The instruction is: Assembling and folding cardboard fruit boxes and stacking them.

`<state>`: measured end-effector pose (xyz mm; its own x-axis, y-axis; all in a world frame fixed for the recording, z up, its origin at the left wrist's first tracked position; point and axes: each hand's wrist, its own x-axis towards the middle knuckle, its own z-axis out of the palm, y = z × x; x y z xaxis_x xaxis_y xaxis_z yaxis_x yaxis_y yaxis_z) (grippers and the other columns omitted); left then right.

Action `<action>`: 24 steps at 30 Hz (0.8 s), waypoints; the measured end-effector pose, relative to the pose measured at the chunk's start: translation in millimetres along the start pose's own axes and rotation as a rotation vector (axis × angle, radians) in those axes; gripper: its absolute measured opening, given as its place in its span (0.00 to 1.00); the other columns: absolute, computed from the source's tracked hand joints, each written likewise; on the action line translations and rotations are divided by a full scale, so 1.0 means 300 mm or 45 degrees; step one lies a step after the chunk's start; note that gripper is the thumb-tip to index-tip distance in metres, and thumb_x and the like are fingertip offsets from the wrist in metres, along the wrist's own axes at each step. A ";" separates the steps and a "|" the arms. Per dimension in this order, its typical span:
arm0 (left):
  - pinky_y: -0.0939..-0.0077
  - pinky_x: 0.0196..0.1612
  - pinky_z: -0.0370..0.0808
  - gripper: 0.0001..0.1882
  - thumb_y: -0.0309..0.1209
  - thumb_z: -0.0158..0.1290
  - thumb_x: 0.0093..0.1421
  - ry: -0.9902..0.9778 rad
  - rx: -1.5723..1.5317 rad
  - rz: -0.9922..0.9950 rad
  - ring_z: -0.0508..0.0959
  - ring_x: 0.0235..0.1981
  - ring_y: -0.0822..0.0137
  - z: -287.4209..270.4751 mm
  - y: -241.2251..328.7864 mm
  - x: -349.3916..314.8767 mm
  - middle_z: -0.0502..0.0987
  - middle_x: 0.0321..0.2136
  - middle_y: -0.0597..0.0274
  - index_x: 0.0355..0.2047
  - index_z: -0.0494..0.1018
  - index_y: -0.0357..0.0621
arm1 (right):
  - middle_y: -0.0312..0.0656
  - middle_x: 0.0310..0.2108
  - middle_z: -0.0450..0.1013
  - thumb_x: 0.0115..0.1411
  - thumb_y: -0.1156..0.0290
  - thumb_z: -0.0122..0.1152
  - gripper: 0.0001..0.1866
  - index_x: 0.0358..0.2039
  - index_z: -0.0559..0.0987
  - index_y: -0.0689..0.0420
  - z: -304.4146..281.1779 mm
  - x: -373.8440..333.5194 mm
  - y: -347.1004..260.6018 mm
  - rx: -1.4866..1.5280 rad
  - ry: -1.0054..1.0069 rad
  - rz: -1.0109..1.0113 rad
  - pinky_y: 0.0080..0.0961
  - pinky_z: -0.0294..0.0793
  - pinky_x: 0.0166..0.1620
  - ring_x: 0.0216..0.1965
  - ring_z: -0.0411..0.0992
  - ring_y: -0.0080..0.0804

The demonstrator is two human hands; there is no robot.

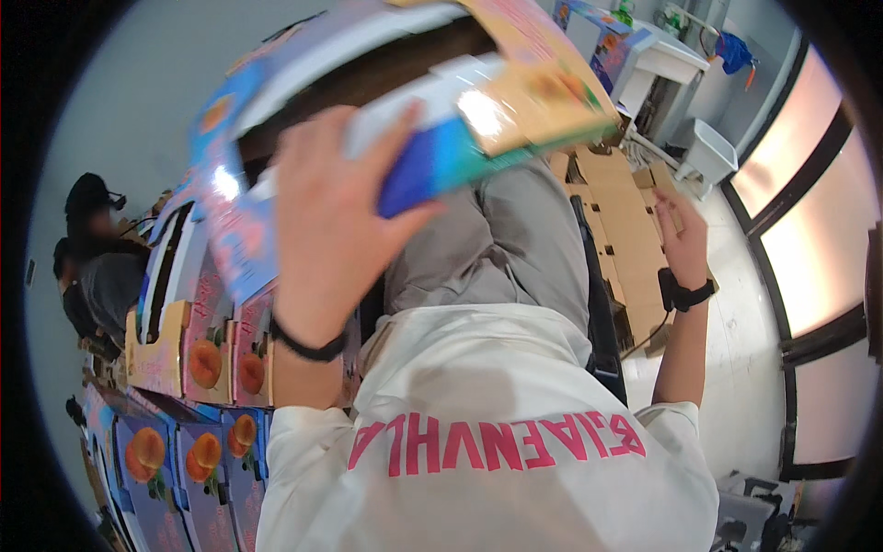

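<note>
While the printed carton [432, 101] is held high at the top middle of the view, its long axis runs from lower left to upper right, and the left hand [336, 216] is the one on it: fingers spread flat over its blue and white side, thumb hooked round the near edge, so the hand is grasping the carton from below and slightly left. The picture is blurred here, so how firmly it grips cannot be read.

Far left, another person [97, 248] in dark clothes sits low, well apart. Next come rows of standing cartons [207, 359] with round orange fruit pictures, packed side by side just left of the left forearm, which wears a dark wristband [308, 348]. These stacks lie close under the raised carton on that side.

Centre, grey trousers and a white shirt fill the lower view.

Right, the right hand [682, 235] is away from the carton, fingers loosely curled and touching flat brown cardboard sheets [625, 221]; it seems to hold nothing, though the fingertips are hard to see. Beyond it stand a white counter [667, 55] and a white bin [710, 147].
</note>
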<state>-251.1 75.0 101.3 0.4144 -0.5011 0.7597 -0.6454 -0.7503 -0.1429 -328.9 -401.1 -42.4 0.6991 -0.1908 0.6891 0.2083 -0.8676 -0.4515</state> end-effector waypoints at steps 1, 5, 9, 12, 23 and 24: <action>0.49 0.61 0.71 0.45 0.47 0.77 0.43 -0.047 -0.146 0.051 0.73 0.55 0.46 0.091 0.037 0.002 0.75 0.54 0.47 0.65 0.79 0.62 | 0.50 0.50 0.82 0.70 0.71 0.63 0.13 0.52 0.84 0.61 -0.021 0.014 -0.091 0.047 0.082 -0.040 0.38 0.76 0.59 0.54 0.79 0.51; 0.52 0.64 0.70 0.44 0.47 0.77 0.45 -0.386 -0.441 0.209 0.73 0.59 0.46 0.440 0.151 -0.023 0.74 0.57 0.46 0.65 0.79 0.64 | 0.50 0.55 0.81 0.67 0.69 0.68 0.15 0.52 0.85 0.58 0.017 0.016 -0.316 0.073 0.042 -0.265 0.41 0.74 0.62 0.59 0.77 0.51; 0.52 0.63 0.70 0.42 0.50 0.75 0.49 -0.417 -0.531 0.219 0.73 0.59 0.48 0.647 0.159 -0.089 0.74 0.56 0.49 0.65 0.78 0.59 | 0.46 0.64 0.76 0.61 0.63 0.74 0.26 0.60 0.83 0.52 0.204 0.023 -0.327 -0.021 -0.364 -0.350 0.44 0.70 0.67 0.65 0.72 0.50; 0.50 0.65 0.69 0.41 0.52 0.73 0.52 -0.415 -0.595 0.237 0.73 0.61 0.45 0.670 0.070 -0.128 0.75 0.59 0.48 0.64 0.78 0.50 | 0.43 0.66 0.74 0.58 0.58 0.77 0.34 0.65 0.80 0.49 0.299 0.015 -0.283 -0.160 -0.476 -0.396 0.45 0.68 0.69 0.66 0.70 0.50; 0.56 0.64 0.72 0.31 0.45 0.74 0.53 -0.462 -0.802 0.061 0.74 0.59 0.48 0.633 -0.199 -0.196 0.77 0.53 0.54 0.55 0.83 0.45 | 0.42 0.56 0.73 0.54 0.50 0.82 0.33 0.57 0.84 0.53 0.380 0.154 -0.130 0.150 -0.744 -0.235 0.39 0.71 0.65 0.60 0.70 0.45; 0.56 0.64 0.72 0.30 0.44 0.73 0.54 -0.458 -0.803 0.032 0.74 0.58 0.48 0.634 -0.192 -0.201 0.77 0.53 0.53 0.55 0.83 0.44 | 0.42 0.56 0.73 0.55 0.51 0.81 0.33 0.57 0.84 0.54 0.382 0.150 -0.123 0.163 -0.724 -0.275 0.39 0.71 0.64 0.60 0.70 0.45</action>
<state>-117.0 66.4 -56.9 0.5098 -0.7072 0.4899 -0.8598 -0.3998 0.3176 -226.7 -325.0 -59.9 0.8798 0.2877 0.3784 0.4411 -0.7908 -0.4242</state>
